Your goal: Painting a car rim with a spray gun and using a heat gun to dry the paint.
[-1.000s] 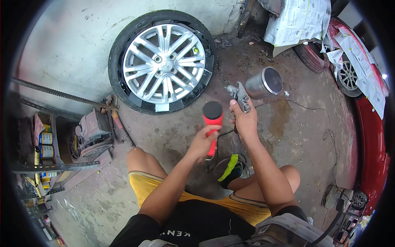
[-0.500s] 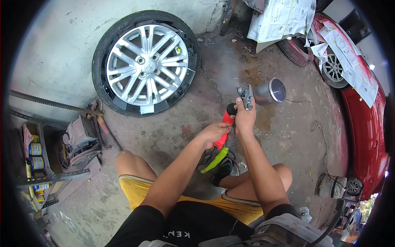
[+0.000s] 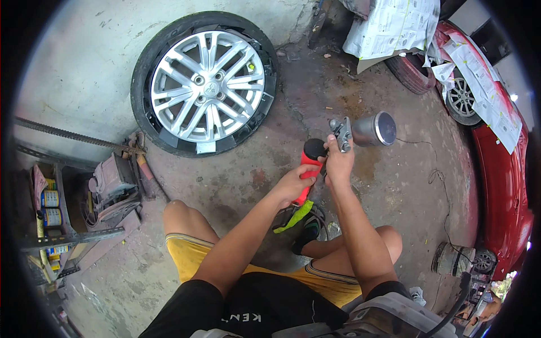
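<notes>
My right hand (image 3: pixel 340 163) is closed around a metal spray gun (image 3: pixel 340 132). Its big silver cup with a dark round lid (image 3: pixel 385 128) sticks out to the right. Wrapped around a red cylinder with a black end (image 3: pixel 309 188) is my left hand (image 3: pixel 294 184), just below and left of the gun. I cannot make out exactly what kind of tool the cylinder is. A bright yellow-green strip (image 3: pixel 296 218) hangs below it. Ahead on the left, a silver alloy wheel (image 3: pixel 209 87) in a black tire leans against the wall, with dark masking pieces and a small white one around its rim.
A red car (image 3: pixel 499 197) partly covered with paper sheets (image 3: pixel 482 84) stands at the right. A bare tire (image 3: pixel 408 73) lies by it. A thin cable (image 3: pixel 442 194) runs along the floor. A shelf with cans (image 3: pixel 51 208) is at the left, and a paint-stained bucket (image 3: pixel 451 256) at the right.
The pale mist by the spray gun's tip has gone. The red cylinder's black end has tilted up and shows more. The whole view has shifted slightly; both hands keep their hold.
</notes>
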Tool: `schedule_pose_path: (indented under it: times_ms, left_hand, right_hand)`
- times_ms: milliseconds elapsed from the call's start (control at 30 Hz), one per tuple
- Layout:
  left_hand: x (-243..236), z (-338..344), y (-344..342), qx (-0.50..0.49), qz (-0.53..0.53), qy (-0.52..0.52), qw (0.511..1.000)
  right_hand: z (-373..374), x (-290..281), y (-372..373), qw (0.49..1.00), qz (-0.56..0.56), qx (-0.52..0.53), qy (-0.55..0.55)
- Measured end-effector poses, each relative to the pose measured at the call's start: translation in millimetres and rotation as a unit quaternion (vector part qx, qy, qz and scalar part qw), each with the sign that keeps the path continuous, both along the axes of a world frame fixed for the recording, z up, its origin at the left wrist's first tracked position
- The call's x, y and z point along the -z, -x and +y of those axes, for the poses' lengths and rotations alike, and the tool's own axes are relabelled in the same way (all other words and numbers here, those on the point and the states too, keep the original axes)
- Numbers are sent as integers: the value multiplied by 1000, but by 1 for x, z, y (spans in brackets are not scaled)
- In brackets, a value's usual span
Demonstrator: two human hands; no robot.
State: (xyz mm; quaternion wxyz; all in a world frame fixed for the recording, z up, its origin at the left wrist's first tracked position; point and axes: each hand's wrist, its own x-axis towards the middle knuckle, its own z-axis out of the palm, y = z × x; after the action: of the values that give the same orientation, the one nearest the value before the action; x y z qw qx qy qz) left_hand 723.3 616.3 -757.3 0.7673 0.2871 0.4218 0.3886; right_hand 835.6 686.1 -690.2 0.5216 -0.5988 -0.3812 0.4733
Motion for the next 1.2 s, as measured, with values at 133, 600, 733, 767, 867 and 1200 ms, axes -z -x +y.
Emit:
schedule_pose_path:
  times_ms: [133,600,733,767,867,1200]
  left_hand:
    - [30,-43,30,-1,359,-214,909]
    - [162,-107,81,129,748,-43,649]
    - [34,-2,44,-116,483,-325,805]
    - [-14,23,28,-119,427,-397,804]
    - [-73,80,14,-63,365,-513,774]
    - [-87,98,-5,82,327,-575,745]
  right_hand:
    - [3,-2,-4,1000,9,-1,2]
    - [17,66,-10,992,-116,-22,33]
    - [11,50,-5,986,-165,-8,-29]
    - [8,51,-9,986,-166,-1,-30]
    - [2,48,-7,993,-113,-31,-10]
    - [-25,34,-25,990,-127,-58,12]
